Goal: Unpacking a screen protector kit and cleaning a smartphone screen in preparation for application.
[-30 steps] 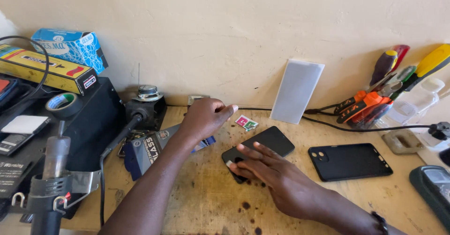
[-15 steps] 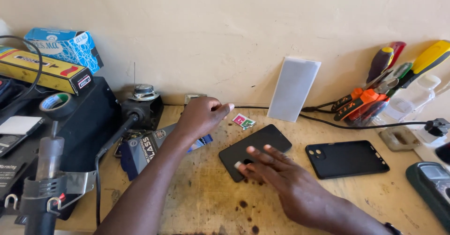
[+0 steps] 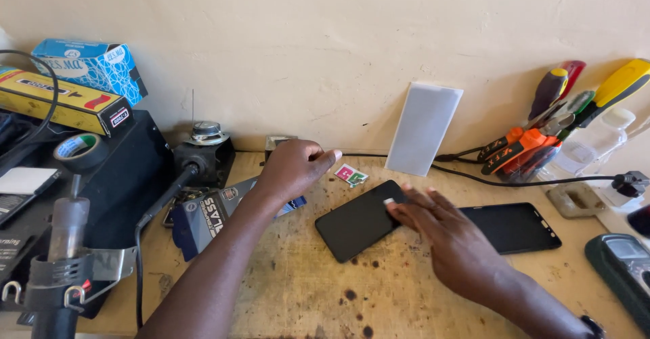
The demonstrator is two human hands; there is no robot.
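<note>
**Hand and Phone Positions on the Desk**

The right hand [image 3: 452,241] is laid flat, palm down, near the middle of the desk [image 3: 305,291]. Its fingers are spread wide and extended toward the left; the fingertips [image 3: 399,207] rest on the right end of a black phone [image 3: 359,220]. Nothing is gripped by this hand. The phone is lying flat, face up and turned at an angle, between the two hands and slightly toward the back edge of the desk.

The left hand [image 3: 292,168] is held near the back edge, just left of the phone and apart from it. Its fingers are curled into a loose fist, with the thumb laid along the forefinger. Whether something small is pinched there cannot be told. Beneath the wrist, a dark screen-protector box [image 3: 203,218] is lying flat.

A second phone [image 3: 518,225] is placed flat just right of the right hand, partly covered by it. Two small pink and green packets [image 3: 351,175] are lying between the left hand and the wall. A white panel [image 3: 423,129] is leaned upright against the wall at the back edge. Screwdrivers [image 3: 562,119] are stacked in the back right corner. A hot-air tool [image 3: 64,244] is set in its holder at the left edge.
</note>
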